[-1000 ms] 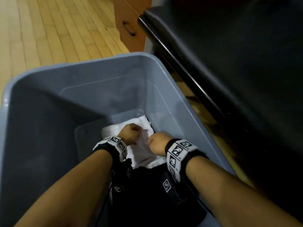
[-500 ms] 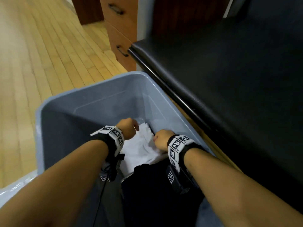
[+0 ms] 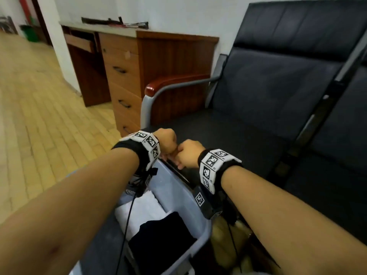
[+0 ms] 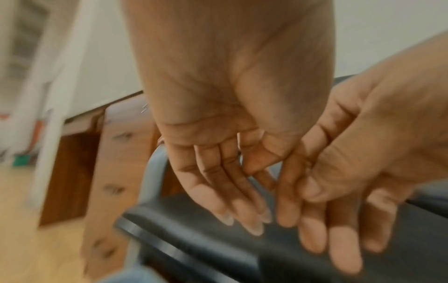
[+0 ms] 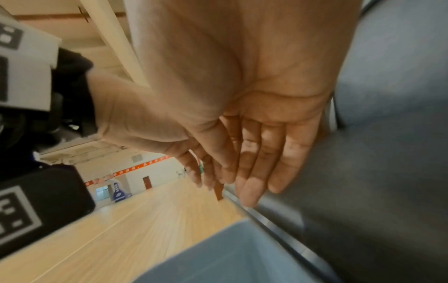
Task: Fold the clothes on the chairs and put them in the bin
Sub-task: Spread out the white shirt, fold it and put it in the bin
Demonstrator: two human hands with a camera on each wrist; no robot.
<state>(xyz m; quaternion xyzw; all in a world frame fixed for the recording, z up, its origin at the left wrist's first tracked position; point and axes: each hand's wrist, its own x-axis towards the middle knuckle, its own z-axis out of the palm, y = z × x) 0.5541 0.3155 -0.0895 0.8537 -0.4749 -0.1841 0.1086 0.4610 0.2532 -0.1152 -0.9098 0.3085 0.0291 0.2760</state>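
Left hand (image 3: 165, 142) and right hand (image 3: 188, 153) side by side above bin (image 3: 174, 187) far rim, holding nothing. Fingers (image 4: 242, 203) straight, relaxed, close together. White garment (image 3: 143, 207) and black garment (image 3: 164, 237) lie folded inside bin. Black chairs (image 3: 258, 108) beside bin.

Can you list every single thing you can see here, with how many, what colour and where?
bin: one, grey-blue, on the floor against the chair's front edge.
white garment: one, white, folded in the bin, at the far side.
black garment: one, black, folded in the bin, nearer the camera, overlapping the white one.
chairs: at least two joined seats, black, right; no clothes on them.
armrest: one, red-brown wood on a grey frame, chair's left end.
desk: one, brown with drawers, against the wall.
floor: light wood, left.
left hand: above the bin's far rim, holding nothing.
right hand: beside it, holding nothing.
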